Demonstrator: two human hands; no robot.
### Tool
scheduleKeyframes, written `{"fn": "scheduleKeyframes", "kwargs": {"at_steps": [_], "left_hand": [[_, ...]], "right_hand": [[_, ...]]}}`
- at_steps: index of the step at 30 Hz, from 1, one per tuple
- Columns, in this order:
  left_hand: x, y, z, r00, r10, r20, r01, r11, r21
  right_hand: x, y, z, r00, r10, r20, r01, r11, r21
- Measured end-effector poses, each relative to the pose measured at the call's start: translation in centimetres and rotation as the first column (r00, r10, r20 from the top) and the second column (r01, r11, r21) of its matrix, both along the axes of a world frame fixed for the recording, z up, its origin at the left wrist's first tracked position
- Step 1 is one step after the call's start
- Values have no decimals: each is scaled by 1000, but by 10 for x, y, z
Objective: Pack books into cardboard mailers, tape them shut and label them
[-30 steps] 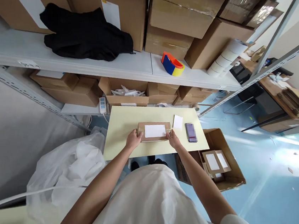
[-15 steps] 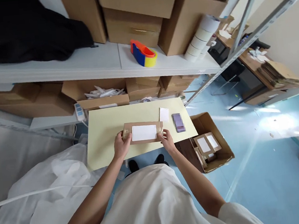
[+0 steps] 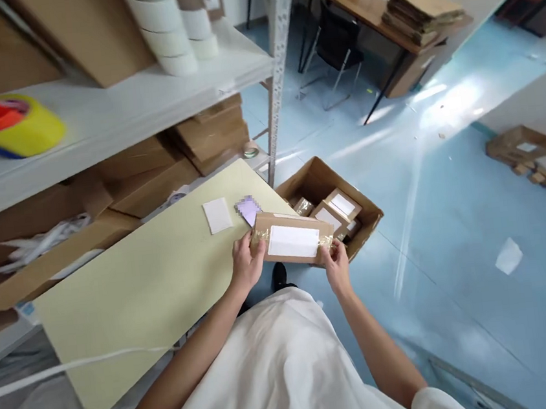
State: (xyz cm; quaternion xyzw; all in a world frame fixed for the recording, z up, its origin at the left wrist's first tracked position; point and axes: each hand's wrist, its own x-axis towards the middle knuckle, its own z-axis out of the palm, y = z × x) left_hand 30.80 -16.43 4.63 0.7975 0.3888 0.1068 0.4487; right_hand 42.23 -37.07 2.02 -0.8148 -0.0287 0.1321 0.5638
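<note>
Between my two hands I hold a small cardboard box with a white label on top and clear tape at both ends. My left hand grips its left end, thumb on top. At the right end, the fingers of my right hand pinch the taped corner. The held box hangs over the right edge of the pale yellow table, partly in front of a large open carton. Several labelled cardboard boxes lie inside that carton.
On the table lie a white paper and a blurred-out phone. A shelf on the left carries a tape dispenser and label rolls. Its metal post stands behind the carton. A chair stands further back.
My view has turned right. Both hands have carried the cardboard box from above the table to the table's right edge, by the open carton. Both still grip it.
</note>
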Motion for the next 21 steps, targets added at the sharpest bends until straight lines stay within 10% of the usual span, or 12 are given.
{"fn": "scheduleKeyframes", "kwargs": {"at_steps": [7, 11, 15, 21], "left_hand": [[135, -42, -30, 973, -227, -29, 224, 970, -96], [179, -45, -34, 962, -240, 130, 253, 963, -93], [168, -37, -34, 955, -222, 196, 246, 963, -111], [73, -19, -34, 992, -55, 113, 83, 961, -264]], "right_hand": [[72, -66, -18, 981, -187, 42, 191, 976, -109], [95, -65, -28, 989, -148, 23, 145, 985, 98], [92, -48, -35, 996, -87, -15, 88, 972, 217], [64, -27, -37, 987, 113, -114, -100, 988, 114]]}}
